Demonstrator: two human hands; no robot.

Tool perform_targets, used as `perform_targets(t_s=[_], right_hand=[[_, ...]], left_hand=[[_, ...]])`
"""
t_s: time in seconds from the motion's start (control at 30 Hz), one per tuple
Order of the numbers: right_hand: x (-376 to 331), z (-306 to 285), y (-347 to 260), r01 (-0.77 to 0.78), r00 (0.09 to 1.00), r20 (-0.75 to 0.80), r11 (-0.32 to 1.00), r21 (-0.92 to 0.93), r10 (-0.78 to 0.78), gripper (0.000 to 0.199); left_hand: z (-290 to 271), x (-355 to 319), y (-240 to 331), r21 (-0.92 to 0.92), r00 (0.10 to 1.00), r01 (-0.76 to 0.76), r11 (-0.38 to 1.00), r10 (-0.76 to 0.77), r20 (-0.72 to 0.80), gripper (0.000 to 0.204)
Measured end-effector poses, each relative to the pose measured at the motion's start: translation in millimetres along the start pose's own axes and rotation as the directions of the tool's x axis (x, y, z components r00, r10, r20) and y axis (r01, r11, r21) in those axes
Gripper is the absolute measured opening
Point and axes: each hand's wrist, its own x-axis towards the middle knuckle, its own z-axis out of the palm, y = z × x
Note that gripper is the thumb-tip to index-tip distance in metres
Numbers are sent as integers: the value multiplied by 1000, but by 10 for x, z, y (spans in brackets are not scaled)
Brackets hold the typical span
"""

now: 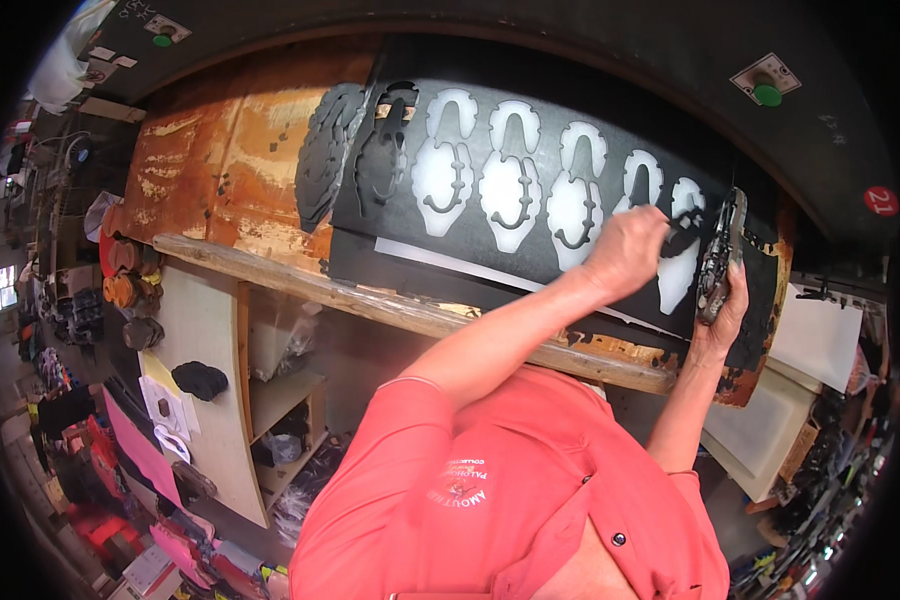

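Note:
A black sheet (390,235) lies on the bench, with a row of shoe-upper-shaped cutouts (511,185) showing white beneath. My left hand (625,245) is closed over the right end of the row, its fingertips pinching a dark cut piece (682,235), partly blurred. Beside it, my right hand (727,305) grips a metal cutting die (720,255), tilted up on edge at the sheet's right end. Left of the cutouts rests a stack of black cut pieces (328,155). Another black piece (382,155) lies just right of that stack.
A worn brown board (230,140) extends left, with a wooden rail (390,300) along the near edge. Overhead machine beam carries green buttons (767,95). A shelf unit (288,415) stands below left, and a pale panel (815,335) sits at the right.

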Motion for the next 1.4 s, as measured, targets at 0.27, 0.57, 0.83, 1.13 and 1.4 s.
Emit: perform_targets(t_s=[0.27, 0.57, 0.83, 1.13, 1.4], right_hand=[[14, -88, 21, 7, 1000, -21, 999, -38, -7, 40], [43, -127, 23, -15, 1000, 2, 1000, -25, 15, 39], [49, -95, 27, -4, 1000, 8, 998, -68, 5, 41], [18, -38, 56, 33, 999, -21, 996, -87, -35, 50], [-42, 40, 98, 80, 984, -145, 983, -165, -104, 60]], left_hand=[[-957, -28, 35, -27, 969, 153, 988, -155, -190, 17], [-3333, -351, -367, 30, 617, 537, 843, -368, -695, 29], [-3708, -690, -479, -13, 500, 616, 788, -403, -767, 31], [-3975, -957, -659, 545, 679, 675, 497, -128, -723, 40], [-3701, -744, -546, 663, 774, 560, 496, -28, -633, 47]])
